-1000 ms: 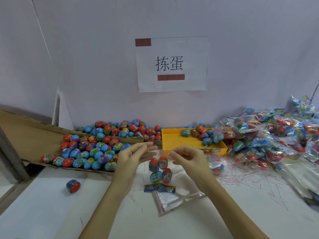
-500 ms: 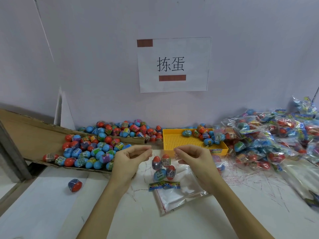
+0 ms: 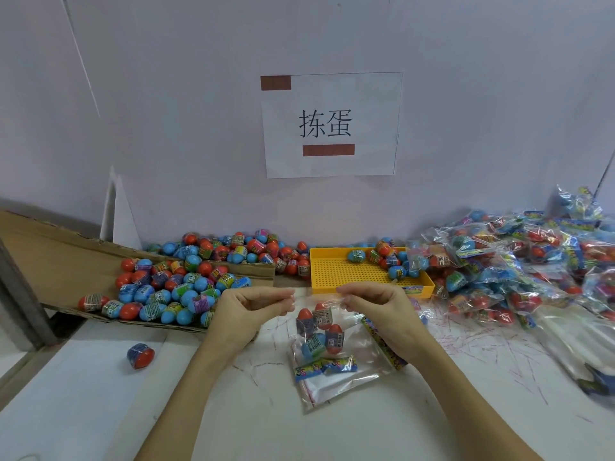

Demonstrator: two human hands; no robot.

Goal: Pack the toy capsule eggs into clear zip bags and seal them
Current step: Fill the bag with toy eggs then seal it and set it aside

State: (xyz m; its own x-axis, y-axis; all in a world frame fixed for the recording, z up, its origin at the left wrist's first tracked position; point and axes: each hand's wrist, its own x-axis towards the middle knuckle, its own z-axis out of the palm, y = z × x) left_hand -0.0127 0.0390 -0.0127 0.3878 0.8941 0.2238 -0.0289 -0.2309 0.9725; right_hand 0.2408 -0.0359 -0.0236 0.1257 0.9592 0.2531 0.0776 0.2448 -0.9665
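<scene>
Head view: the left hand (image 3: 253, 306) and right hand (image 3: 372, 302) each pinch a top corner of a clear zip bag (image 3: 327, 331) hanging just in front of the yellow tray (image 3: 346, 272), with four red-and-blue capsule eggs (image 3: 319, 331) and a printed blue header card (image 3: 324, 367) inside it. More loose eggs (image 3: 173, 287) lie on cardboard (image 3: 56, 261) left of the tray, and packed bags (image 3: 519, 267) pile up to its right. Above the tray a paper sign (image 3: 331, 124) on the wall reads "拣蛋"; the eggs' band labels are too small to read.
</scene>
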